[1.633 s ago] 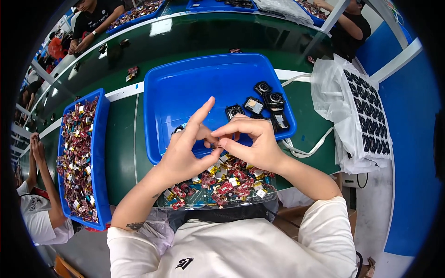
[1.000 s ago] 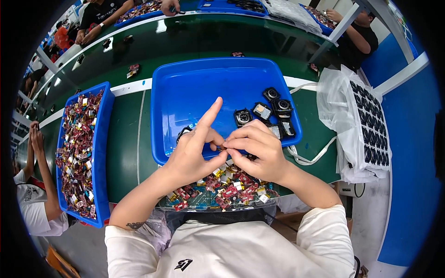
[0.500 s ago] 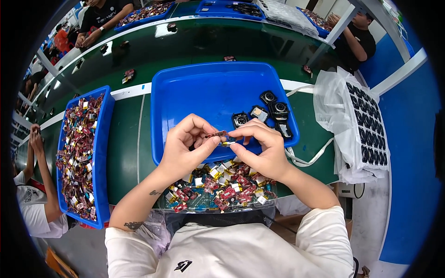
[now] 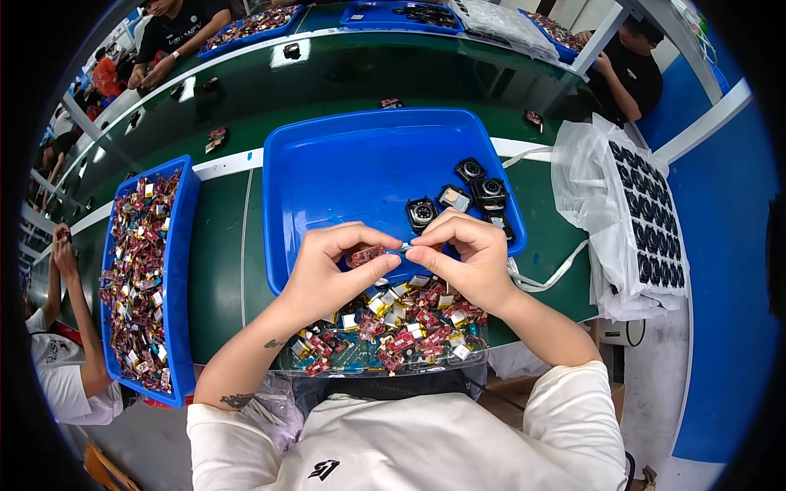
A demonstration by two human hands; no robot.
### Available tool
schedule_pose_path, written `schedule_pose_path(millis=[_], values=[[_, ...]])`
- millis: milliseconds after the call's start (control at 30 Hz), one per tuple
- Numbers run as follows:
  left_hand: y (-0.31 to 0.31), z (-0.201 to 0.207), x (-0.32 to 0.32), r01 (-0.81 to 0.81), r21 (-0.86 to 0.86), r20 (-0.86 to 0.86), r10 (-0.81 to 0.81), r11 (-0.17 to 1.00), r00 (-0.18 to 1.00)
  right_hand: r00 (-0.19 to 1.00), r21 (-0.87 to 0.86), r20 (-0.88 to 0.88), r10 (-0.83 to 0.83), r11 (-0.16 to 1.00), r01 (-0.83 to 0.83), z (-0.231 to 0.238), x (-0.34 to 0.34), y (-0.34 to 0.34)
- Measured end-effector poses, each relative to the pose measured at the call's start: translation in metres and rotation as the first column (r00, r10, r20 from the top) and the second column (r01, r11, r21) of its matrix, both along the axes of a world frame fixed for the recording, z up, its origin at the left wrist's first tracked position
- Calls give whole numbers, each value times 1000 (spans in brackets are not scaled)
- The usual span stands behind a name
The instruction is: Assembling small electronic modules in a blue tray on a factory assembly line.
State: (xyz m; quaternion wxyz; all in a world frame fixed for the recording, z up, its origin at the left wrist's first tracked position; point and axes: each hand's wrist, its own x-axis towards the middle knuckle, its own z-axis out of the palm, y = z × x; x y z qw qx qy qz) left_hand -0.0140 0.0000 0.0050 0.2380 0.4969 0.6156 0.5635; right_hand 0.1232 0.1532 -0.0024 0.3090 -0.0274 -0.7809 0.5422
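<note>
My left hand (image 4: pixel 332 266) holds a small red circuit board (image 4: pixel 365 256) inside its curled fingers. Thumb and forefinger meet just right of the board, at a small blue-and-white piece (image 4: pixel 404 248) too small to name. From the other side my right hand (image 4: pixel 471 252) pinches that same piece, so both sets of fingertips nearly touch. Just below the hands lies a heap of red circuit boards with white-and-yellow battery packs (image 4: pixel 401 327) in a clear tray. Behind them, several black watch cases (image 4: pixel 422 213) rest at the right side of a large blue tray (image 4: pixel 327 147).
A long blue bin (image 4: pixel 187 237) full of circuit boards stands to the left. On the right, a white foam tray (image 4: pixel 634 213) holds rows of black parts. A white strap (image 4: pixel 553 282) curls beside the blue tray. Co-workers sit at the left and across the green conveyor (image 4: pixel 344 78).
The circuit board has gone from between both hands' fingertips into my left hand's curled fingers. Both hands' fingertips have come together on the blue-and-white piece.
</note>
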Motion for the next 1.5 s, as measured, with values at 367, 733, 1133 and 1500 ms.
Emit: schedule_pose_path(millis=[367, 733, 1133, 1500], values=[[-2, -3, 0, 58, -74, 104, -50, 996, 993, 981, -30, 30, 191, 981, -190, 0, 2, -2], [0, -2, -2, 92, -84, 183, -75, 992, 980, 978, 88, 16, 208, 974, -208, 1, 2, 2], [-3, -3, -7, 102, 33, 319, -107, 994, 942, 992, 575, 69, -103, 817, 45, 12, -2, 13], [-2, -3, -6, 81, 56, 392, -96, 995, 915, 954, 669, 276, -117, 736, -104, 15, -15, 39]])
